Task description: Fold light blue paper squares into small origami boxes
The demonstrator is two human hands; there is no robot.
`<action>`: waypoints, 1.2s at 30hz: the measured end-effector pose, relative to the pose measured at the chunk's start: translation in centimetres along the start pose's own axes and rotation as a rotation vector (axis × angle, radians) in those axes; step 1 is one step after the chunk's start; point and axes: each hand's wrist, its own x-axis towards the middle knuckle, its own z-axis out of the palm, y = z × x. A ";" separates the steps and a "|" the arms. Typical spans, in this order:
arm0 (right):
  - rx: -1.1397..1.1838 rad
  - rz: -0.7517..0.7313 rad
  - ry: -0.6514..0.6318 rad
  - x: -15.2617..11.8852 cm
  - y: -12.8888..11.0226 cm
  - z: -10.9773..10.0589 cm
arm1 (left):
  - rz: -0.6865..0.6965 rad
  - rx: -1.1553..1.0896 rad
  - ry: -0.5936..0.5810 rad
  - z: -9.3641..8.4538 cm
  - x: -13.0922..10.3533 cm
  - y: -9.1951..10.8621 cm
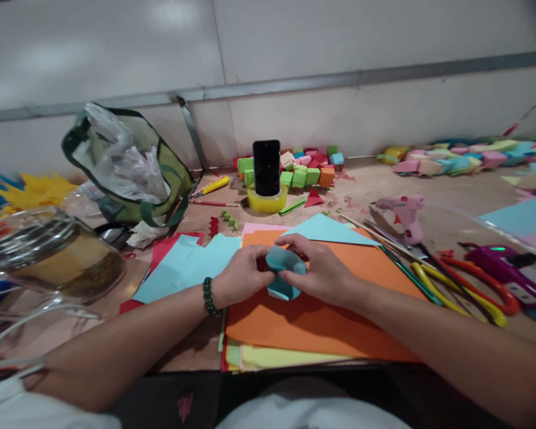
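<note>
Between my two hands is a small piece of folded blue paper [286,260], curled and creased into a partly boxy shape. My left hand [246,271], with a green bead bracelet on the wrist, pinches its left side. On its right side, the fingers and thumb of my right hand [322,268] grip the paper. Both hands are just over a stack topped by an orange sheet [361,307]. A light blue sheet [328,229] lies on the stack behind my right hand, and more light blue paper [183,265] is left of my left hand.
A phone [267,168] stands in a yellow tape roll [267,199], with folded paper cubes [306,176] behind. Scissors [446,292], a pink glue gun [406,214] and a purple device [511,271] lie right. A glass jar [53,253] and green bag [134,161] stand left.
</note>
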 end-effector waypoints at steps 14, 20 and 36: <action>0.057 -0.088 0.020 0.2 0.3 -0.3 | -0.009 0.145 0.031 -0.2 0.1 -0.3; 0.007 0.036 -0.068 0.4 0.3 -1.0 | 0.002 0.182 0.106 -0.4 0.2 0.0; 0.180 0.186 -0.006 1.1 0.6 -0.6 | 0.050 0.169 0.207 -0.4 0.6 -0.5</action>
